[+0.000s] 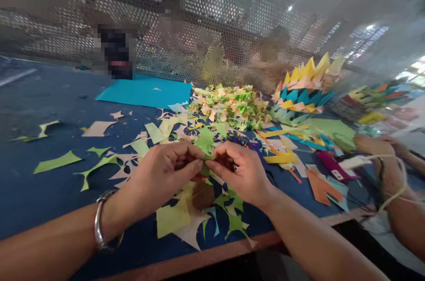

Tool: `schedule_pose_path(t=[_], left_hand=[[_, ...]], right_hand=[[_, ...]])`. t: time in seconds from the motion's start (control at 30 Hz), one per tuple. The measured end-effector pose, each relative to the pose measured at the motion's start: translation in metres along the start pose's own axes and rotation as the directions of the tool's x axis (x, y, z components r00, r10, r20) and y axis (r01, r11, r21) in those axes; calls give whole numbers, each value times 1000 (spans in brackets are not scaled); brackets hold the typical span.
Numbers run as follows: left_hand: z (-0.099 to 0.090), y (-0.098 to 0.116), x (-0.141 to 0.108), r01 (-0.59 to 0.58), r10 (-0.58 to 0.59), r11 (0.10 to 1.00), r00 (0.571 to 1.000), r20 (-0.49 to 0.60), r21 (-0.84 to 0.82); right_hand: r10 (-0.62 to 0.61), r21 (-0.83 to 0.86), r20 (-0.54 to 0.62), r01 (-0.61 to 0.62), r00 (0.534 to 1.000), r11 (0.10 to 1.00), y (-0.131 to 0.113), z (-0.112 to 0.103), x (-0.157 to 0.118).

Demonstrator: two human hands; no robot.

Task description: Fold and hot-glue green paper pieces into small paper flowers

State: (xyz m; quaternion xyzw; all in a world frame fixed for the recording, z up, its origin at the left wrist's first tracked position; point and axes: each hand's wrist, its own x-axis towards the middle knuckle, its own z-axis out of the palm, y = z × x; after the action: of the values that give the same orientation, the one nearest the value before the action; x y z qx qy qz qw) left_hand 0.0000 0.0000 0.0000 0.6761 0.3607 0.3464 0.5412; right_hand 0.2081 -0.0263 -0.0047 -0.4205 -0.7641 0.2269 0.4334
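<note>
Just in front of the heap of crumpled green, peach and yellow paper bits [232, 106], the left hand [174, 165] and right hand [241, 172] pinch a small green paper piece [207, 159] between thumbs and fingertips. Thin, curved-edged offcuts [98, 168] lie scattered left of the heap and under the hands. Behind its left side rests a flat, smooth blue sheet [146, 91]; to its right stand spiky, layered folded-paper tiers [305, 86], with orange and yellow strips [282, 158] nearer on the dark blue desk [20, 201].
</note>
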Motion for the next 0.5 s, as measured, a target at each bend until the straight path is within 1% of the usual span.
schedule_pose_path(t=[0.17,0.33,0.5], left_hand=[[-1,3,2,19,-20,995,1000,-11,-95],[1,-1,4,20,-26,989,999,-37,-147],[4,-4,4,9,-21,989,996,-88,-144]], right_hand=[[-24,5,8,24,1000,1000,1,-2,-2],[-39,-49,-24,38,999,998,1,-1,-1],[-105,-126,-37,99,994,987,0,0,-1]])
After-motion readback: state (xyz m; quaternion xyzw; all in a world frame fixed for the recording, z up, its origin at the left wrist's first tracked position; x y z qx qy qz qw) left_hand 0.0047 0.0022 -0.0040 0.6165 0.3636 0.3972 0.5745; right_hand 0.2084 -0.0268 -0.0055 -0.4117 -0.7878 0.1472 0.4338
